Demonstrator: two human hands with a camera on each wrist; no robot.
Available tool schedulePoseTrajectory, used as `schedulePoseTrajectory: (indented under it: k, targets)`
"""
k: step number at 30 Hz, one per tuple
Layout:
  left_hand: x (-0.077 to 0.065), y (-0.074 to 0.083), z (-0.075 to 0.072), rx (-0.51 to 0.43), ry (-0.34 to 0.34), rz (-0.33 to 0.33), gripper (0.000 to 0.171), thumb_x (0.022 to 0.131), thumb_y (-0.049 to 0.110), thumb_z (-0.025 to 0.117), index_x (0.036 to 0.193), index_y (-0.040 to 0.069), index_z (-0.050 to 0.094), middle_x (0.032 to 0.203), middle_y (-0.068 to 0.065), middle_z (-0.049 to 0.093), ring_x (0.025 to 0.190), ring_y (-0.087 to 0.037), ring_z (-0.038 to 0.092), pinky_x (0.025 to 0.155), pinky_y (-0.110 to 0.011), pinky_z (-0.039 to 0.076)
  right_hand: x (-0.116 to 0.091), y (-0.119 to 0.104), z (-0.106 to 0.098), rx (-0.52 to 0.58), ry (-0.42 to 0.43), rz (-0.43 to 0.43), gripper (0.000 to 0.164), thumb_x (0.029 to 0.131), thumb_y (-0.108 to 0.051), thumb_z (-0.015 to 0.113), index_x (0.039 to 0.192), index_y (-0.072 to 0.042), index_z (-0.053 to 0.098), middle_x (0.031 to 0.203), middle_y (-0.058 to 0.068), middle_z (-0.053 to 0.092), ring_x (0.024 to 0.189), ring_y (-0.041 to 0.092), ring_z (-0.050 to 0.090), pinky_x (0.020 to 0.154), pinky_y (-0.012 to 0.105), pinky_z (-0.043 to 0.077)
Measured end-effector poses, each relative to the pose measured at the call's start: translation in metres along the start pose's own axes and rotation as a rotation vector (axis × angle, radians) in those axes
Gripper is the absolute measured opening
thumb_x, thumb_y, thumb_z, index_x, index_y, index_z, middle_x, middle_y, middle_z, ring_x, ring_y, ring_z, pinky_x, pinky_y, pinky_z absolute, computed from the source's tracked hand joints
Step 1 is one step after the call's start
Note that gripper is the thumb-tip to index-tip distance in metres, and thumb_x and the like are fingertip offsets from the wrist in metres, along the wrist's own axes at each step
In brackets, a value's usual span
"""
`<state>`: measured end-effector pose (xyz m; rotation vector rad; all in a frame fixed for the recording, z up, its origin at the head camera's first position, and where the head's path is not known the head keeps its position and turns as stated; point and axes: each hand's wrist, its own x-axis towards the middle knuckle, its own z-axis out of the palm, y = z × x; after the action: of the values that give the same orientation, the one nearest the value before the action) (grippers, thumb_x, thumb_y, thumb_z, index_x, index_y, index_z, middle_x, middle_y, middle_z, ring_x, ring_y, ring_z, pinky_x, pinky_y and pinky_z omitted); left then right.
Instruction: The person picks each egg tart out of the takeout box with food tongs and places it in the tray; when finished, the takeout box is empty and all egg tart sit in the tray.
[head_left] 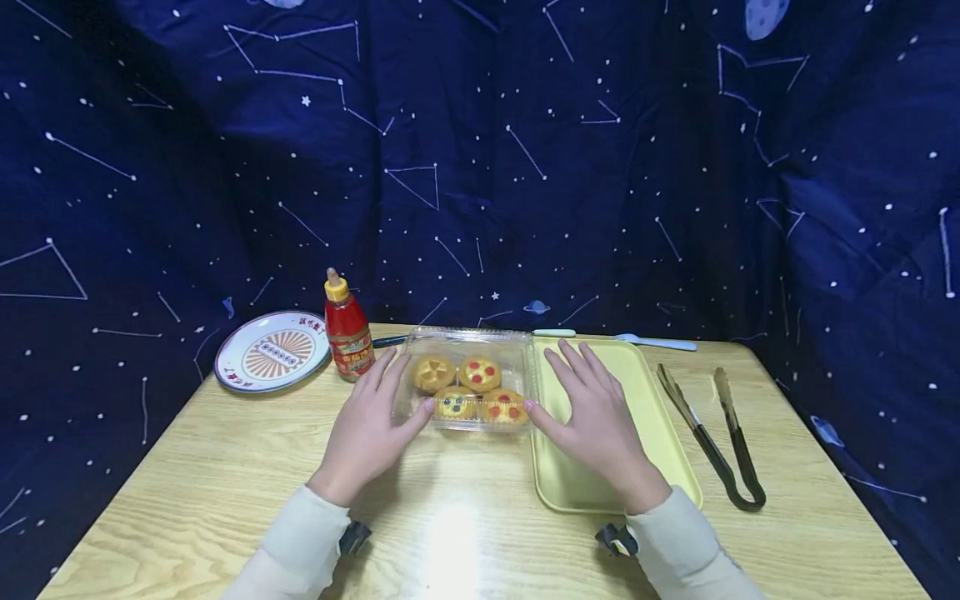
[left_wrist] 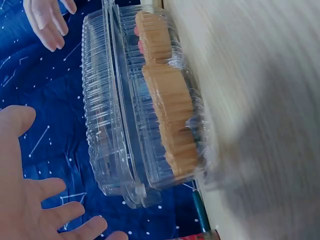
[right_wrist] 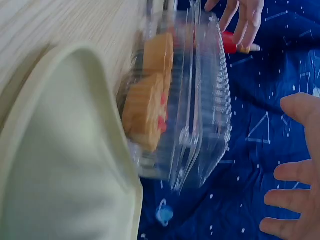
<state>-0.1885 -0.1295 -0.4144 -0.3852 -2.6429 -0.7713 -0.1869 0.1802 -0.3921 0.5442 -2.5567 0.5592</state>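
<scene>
A clear plastic clamshell box (head_left: 517,358) sits at the far middle of the table, its lid down. Inside are several round tarts (head_left: 480,374) with golden crusts; some bear red spots, one dark blue. My left hand (head_left: 371,429) is at the box's left side, fingers spread and thumb near its front edge. On the other side, my right hand (head_left: 592,412) hovers over the tray with spread fingers. Both wrist views show a gap between hand and box (left_wrist: 100,100), and neither hand holds anything.
A pale yellow tray (head_left: 570,492) lies right of the box, with metal tongs (head_left: 712,457) beyond it. To the left stand a red sauce bottle (head_left: 348,333) and a patterned plate (head_left: 247,333). A blue fork (head_left: 660,342) and a pale-handled utensil (head_left: 553,332) lie along the back edge.
</scene>
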Motion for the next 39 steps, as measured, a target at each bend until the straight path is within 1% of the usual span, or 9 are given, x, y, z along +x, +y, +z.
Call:
schedulePoseTrajectory:
  k: [7,10,14,20,24,27,31,35,39]
  targets:
    - [-0.008,-0.011,-0.002,-0.159,0.011,-0.031,0.064,0.099,0.047,0.052,0.149,0.010,0.036,0.152,-0.009,0.035,0.136,-0.031,0.038,0.107,-0.052,0.035,0.011,-0.024,0.004,0.069,-0.044,-0.062,0.071,0.088,-0.055,0.064,0.143,-0.012,0.051,0.152,0.008,0.041,0.144,0.033,0.028,0.102,0.065,0.033]
    - [-0.010,-0.017,0.000,-0.279,-0.007,-0.068,0.057,0.102,0.038,0.052,0.148,0.009,0.036,0.149,-0.011,0.037,0.132,-0.032,0.043,0.101,-0.051,0.042,0.019,-0.036,0.007,0.082,-0.066,-0.101,0.070,0.088,-0.055,0.065,0.144,-0.014,0.051,0.152,0.007,0.041,0.144,0.031,0.028,0.101,0.064,0.036]
    - [-0.011,-0.025,0.004,-0.427,-0.018,-0.149,0.049,0.102,0.027,0.055,0.145,0.009,0.038,0.145,-0.013,0.039,0.124,-0.033,0.049,0.090,-0.049,0.049,0.030,-0.050,0.014,0.082,-0.095,-0.154,0.067,0.088,-0.054,0.065,0.141,-0.016,0.053,0.151,0.006,0.043,0.142,0.031,0.032,0.101,0.061,0.037]
    - [-0.011,-0.031,0.008,-0.518,-0.040,-0.227,0.046,0.103,0.026,0.052,0.143,0.006,0.041,0.142,-0.015,0.043,0.117,-0.029,0.054,0.090,-0.045,0.048,0.044,-0.067,0.030,0.081,-0.118,-0.234,0.061,0.088,-0.050,0.066,0.137,-0.015,0.057,0.148,0.006,0.047,0.138,0.032,0.038,0.104,0.059,0.036]
    - [-0.010,-0.037,0.012,-0.588,-0.036,-0.292,0.043,0.104,0.023,0.050,0.142,0.005,0.042,0.142,-0.017,0.043,0.117,-0.032,0.054,0.090,-0.042,0.049,0.052,-0.079,0.040,0.094,-0.150,-0.269,0.060,0.088,-0.049,0.066,0.137,-0.016,0.057,0.147,0.006,0.047,0.139,0.029,0.037,0.104,0.059,0.036]
    - [-0.010,-0.042,0.016,-0.663,-0.034,-0.341,0.041,0.104,0.019,0.047,0.142,0.004,0.041,0.143,-0.018,0.041,0.116,-0.034,0.054,0.088,-0.044,0.050,0.057,-0.089,0.046,0.091,-0.187,-0.283,0.059,0.089,-0.049,0.066,0.137,-0.016,0.058,0.147,0.006,0.048,0.139,0.029,0.037,0.103,0.060,0.037]
    - [-0.008,-0.045,0.021,-0.748,-0.031,-0.407,0.038,0.106,0.016,0.042,0.141,0.003,0.041,0.143,-0.019,0.041,0.113,-0.033,0.055,0.084,-0.047,0.051,0.064,-0.100,0.054,0.074,-0.246,-0.310,0.056,0.090,-0.049,0.066,0.135,-0.016,0.059,0.146,0.005,0.049,0.139,0.031,0.037,0.104,0.058,0.037]
    - [-0.007,-0.041,0.023,-0.784,-0.023,-0.463,0.036,0.106,0.016,0.039,0.139,0.002,0.043,0.139,-0.020,0.045,0.107,-0.029,0.054,0.080,-0.042,0.051,0.069,-0.108,0.064,0.036,-0.287,-0.346,0.055,0.091,-0.048,0.065,0.134,-0.016,0.060,0.146,0.007,0.049,0.138,0.033,0.037,0.106,0.057,0.035]
    - [-0.004,-0.039,0.028,-0.847,-0.001,-0.525,0.035,0.105,0.017,0.040,0.136,0.001,0.045,0.128,-0.019,0.049,0.093,-0.020,0.056,0.071,-0.033,0.051,0.073,-0.113,0.072,0.012,-0.315,-0.357,0.054,0.090,-0.048,0.066,0.134,-0.017,0.061,0.146,0.006,0.049,0.139,0.033,0.037,0.108,0.058,0.032]
